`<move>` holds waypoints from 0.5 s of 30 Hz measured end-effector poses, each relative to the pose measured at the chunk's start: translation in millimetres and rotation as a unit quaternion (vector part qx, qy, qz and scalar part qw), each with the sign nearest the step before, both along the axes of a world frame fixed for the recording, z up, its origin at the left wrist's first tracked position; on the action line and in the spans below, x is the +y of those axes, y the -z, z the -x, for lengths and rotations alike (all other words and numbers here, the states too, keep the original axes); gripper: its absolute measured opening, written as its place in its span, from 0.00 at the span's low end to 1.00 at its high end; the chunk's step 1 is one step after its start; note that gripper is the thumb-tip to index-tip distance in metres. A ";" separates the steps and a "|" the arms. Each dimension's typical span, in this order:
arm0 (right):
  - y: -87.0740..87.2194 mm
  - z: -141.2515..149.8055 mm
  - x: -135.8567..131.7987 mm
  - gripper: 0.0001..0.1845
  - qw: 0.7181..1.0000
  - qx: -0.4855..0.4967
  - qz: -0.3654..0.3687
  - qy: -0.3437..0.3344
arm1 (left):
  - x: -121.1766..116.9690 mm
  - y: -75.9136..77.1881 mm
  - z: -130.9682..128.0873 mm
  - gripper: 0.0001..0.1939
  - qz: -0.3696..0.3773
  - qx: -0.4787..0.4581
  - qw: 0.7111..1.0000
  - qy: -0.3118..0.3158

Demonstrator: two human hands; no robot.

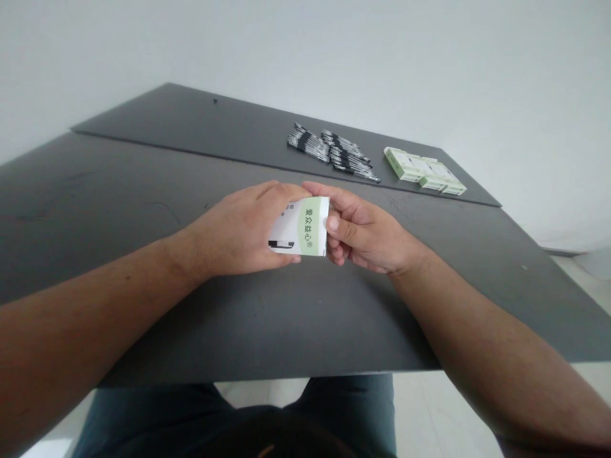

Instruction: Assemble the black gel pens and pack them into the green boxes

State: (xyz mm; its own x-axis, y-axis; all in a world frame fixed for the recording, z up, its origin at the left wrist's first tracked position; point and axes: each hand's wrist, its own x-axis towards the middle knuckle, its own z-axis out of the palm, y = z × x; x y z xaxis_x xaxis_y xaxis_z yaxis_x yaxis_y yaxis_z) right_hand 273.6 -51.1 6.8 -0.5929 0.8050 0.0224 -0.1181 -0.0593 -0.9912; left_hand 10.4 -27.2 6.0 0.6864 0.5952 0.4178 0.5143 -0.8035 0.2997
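A small white and light green pen box [305, 226] with a pen printed on it is held above the dark table, between both hands. My left hand [243, 226] wraps round its left part, thumb along the near edge and fingers over the far side. At the box's right end is my right hand [360, 229], its thumb pressed against the end and its fingers curled behind and below. Whether that end flap is fully closed I cannot tell. What is inside the box is hidden.
Bundles of black and clear pens [331, 151] lie at the back of the dark grey table [191, 331]. To their right sit several green and white boxes [424, 170]. A tiny black object [215, 100] lies far left. A seam crosses the tabletop.
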 end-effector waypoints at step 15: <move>-0.8 8.3 -4.3 0.45 0.999 0.009 -0.031 0.022 | -3.3 -7.6 -1.6 0.43 0.054 -0.008 0.998 0.015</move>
State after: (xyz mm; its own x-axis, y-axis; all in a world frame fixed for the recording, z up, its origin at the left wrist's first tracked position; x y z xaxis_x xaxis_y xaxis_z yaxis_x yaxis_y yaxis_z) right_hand 265.3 -55.4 7.6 -0.5559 0.8270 0.0838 -0.1365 0.0086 -0.9906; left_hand 12.0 -30.5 13.6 0.6988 0.6165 0.3627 0.4852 -0.7811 0.3930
